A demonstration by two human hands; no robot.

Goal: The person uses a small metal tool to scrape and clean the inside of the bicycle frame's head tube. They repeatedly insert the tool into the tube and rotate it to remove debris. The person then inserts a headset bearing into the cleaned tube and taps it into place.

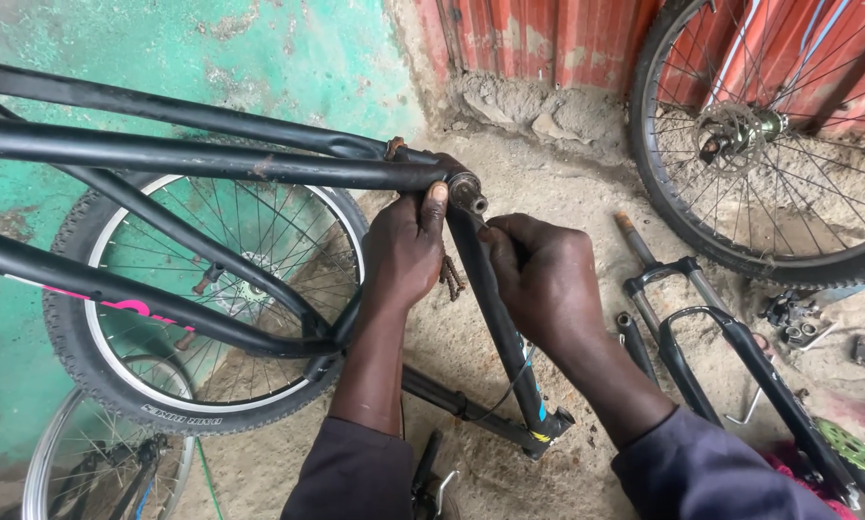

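1. Dark sleeves are seen at the bottom edge, closest to the camera, with both forearms reaching up toward the middle of the view.
2. The left hand (405, 252) is wrapped around the black bicycle frame (211, 159) where its tubes meet; its grip is clamped on the frame, with the thumb pressed just beside the bottom bracket shell (467, 190).
3. The right hand (540, 279) is curled against the frame's down tube (495, 308), just below the shell; its fingers are closed, but whether the grip is clamped on the tube or on something small cannot be told.
4. A rusty chain (451, 277) hangs between the two hands.
5. The frame is held above sandy ground (557, 193), in front of a turquoise wall (259, 58).
6. A spoked wheel with a knobby tyre (206, 299) leans behind the frame, and a second wheel (769, 135) stands against red corrugated sheeting (538, 39).
7. A black suspension fork (702, 318) lies on the ground to the right, near small loose parts (798, 318).
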